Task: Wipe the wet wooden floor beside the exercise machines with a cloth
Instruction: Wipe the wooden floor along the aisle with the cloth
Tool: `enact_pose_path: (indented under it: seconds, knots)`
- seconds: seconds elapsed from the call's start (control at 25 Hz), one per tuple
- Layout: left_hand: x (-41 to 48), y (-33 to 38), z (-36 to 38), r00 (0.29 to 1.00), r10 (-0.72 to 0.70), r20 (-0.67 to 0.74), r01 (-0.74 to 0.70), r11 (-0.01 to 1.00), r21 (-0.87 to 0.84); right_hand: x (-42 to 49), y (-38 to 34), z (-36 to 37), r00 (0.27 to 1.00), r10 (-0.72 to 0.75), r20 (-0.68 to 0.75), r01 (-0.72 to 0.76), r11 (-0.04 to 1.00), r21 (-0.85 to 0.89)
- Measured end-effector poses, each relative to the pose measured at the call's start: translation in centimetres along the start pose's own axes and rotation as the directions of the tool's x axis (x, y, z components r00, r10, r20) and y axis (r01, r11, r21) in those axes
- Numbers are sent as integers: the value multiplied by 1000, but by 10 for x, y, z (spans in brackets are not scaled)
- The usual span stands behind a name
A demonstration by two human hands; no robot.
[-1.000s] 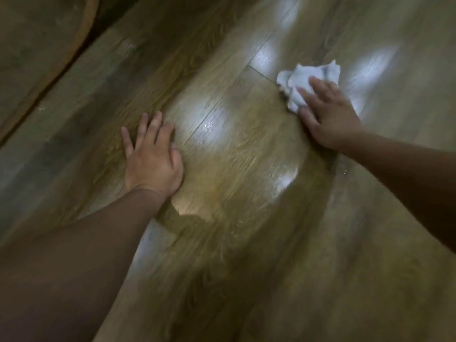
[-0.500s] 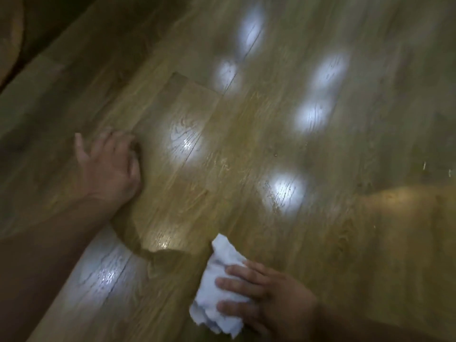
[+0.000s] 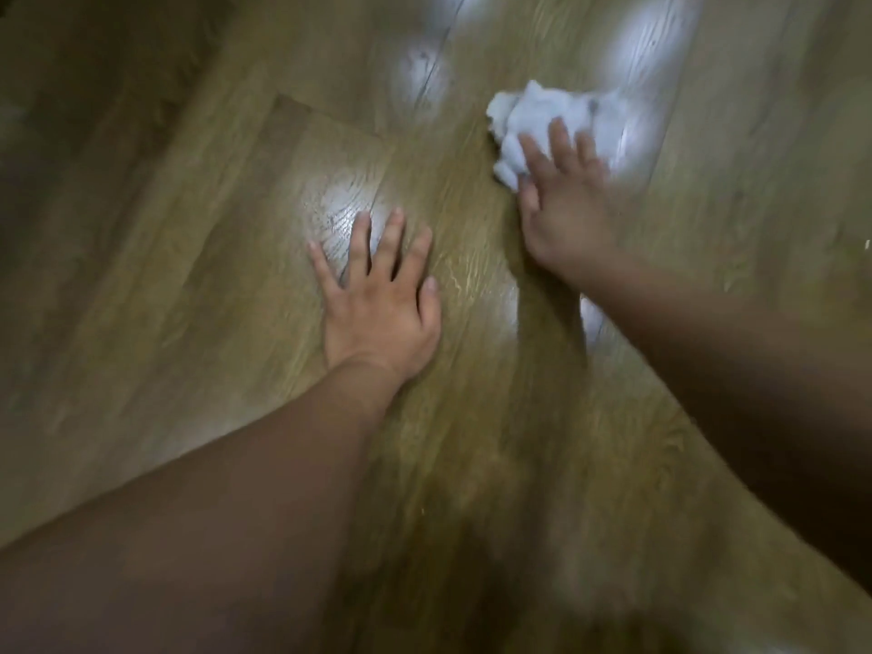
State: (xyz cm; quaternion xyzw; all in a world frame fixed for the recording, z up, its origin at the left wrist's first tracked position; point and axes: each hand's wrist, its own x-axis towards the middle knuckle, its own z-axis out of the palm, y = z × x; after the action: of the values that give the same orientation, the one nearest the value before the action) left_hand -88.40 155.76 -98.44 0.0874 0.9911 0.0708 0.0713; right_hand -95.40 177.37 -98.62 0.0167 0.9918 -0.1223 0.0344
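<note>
The head camera is looking down at a wooden floor (image 3: 212, 276) of brown planks, and two bare forearms are reaching up into the picture, the left from the bottom-left corner and the right from the right edge. The left hand (image 3: 377, 299) is lying palm down on the boards near the middle. Its fingers are straight and spread, the thumb is lying alongside, and it is gripping nothing. The right hand (image 3: 566, 214) is stretching farther out, above and to the right of the left hand and apart from it. It is blurred, as is much of that side of the picture. Its fingers (image 3: 559, 139) are lying extended over the near edge of a crumpled white cloth (image 3: 542, 115), pressing it flat against the floor rather than curling round it. The cloth is sitting on the boards in the upper right, bunched into a loose wad, and most of it is showing beyond the fingertips. Pale patches of glare (image 3: 330, 210) are shining on the glossy planks: one just beyond the left hand's fingertips, others along the top edge, beside the cloth and between the two wrists. Whether that shine is water cannot be told. A plank seam (image 3: 330, 118) is running across above the left hand. The upper left corner is falling into shadow.
</note>
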Motion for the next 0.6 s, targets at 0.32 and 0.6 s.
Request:
enact_pose_path:
  seconds: [0.32,0.6]
  knots:
    - [0,2,-1,1000,2,23,-2,1000,-5,-199,36,-10,494,-797,347,820,560,117]
    - [-1,4,-2,999,-6,44,5,1000,18,12,84,-35,999,44,30,-44,999,-13]
